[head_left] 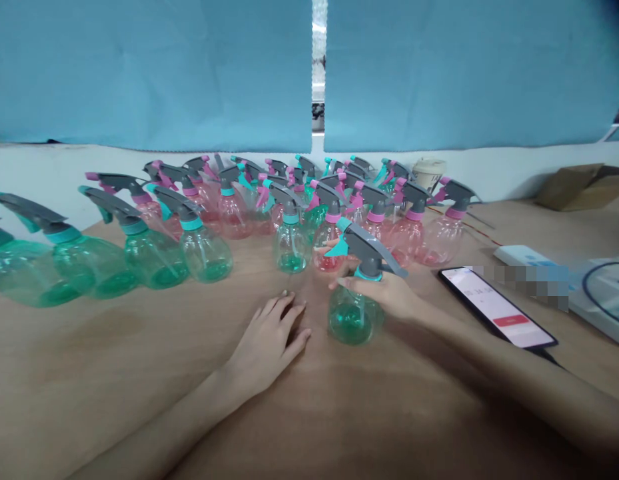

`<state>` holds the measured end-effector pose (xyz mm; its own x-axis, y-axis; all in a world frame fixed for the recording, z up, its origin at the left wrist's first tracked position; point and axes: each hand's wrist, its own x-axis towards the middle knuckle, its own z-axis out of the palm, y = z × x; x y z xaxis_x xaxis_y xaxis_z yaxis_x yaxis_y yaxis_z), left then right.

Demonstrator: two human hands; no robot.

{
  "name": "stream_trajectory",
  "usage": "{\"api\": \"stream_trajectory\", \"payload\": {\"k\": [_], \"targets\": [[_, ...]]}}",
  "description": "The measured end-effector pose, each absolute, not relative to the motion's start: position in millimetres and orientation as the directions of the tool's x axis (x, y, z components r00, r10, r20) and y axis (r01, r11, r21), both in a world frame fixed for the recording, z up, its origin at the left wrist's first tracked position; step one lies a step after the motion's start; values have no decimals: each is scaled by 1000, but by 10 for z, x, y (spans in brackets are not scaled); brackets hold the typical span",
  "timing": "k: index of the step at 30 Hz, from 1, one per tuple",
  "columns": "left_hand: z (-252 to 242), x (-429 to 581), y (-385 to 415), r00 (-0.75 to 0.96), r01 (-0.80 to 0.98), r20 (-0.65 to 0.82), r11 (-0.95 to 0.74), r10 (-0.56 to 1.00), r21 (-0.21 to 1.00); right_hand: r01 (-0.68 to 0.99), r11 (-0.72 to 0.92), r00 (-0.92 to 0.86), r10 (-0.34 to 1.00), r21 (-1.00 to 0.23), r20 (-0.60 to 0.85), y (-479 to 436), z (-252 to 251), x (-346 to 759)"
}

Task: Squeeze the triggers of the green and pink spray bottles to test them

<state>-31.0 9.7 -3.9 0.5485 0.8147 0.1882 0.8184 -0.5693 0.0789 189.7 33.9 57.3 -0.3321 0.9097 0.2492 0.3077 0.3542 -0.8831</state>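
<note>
My right hand (379,290) is wrapped round the neck of a green spray bottle (353,319), just below its turquoise collar. This bottle has a grey head with a turquoise trigger, and its nozzle points left. On the wooden table (269,427), my left hand (269,337) lies with its fingers spread and nothing in it. Beyond the hands, a green spray bottle (292,247) stands close to a pink spray bottle (328,243), which the held one partly covers.
Several green spray bottles (206,253) line the left side, with pink and green ones crowded behind. To the right lie a phone (496,307) with a lit screen and a white box (529,260). A paper cup (429,175) and a cardboard box (584,188) stand near the wall.
</note>
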Motion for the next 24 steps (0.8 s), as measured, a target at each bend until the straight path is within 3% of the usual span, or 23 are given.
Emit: {"api": "stream_trajectory", "payload": {"k": [24], "targets": [[-57,-324,95,556,811,201,-579,807,82,181,287,-337,917,-941,215,322,593,1911]]}}
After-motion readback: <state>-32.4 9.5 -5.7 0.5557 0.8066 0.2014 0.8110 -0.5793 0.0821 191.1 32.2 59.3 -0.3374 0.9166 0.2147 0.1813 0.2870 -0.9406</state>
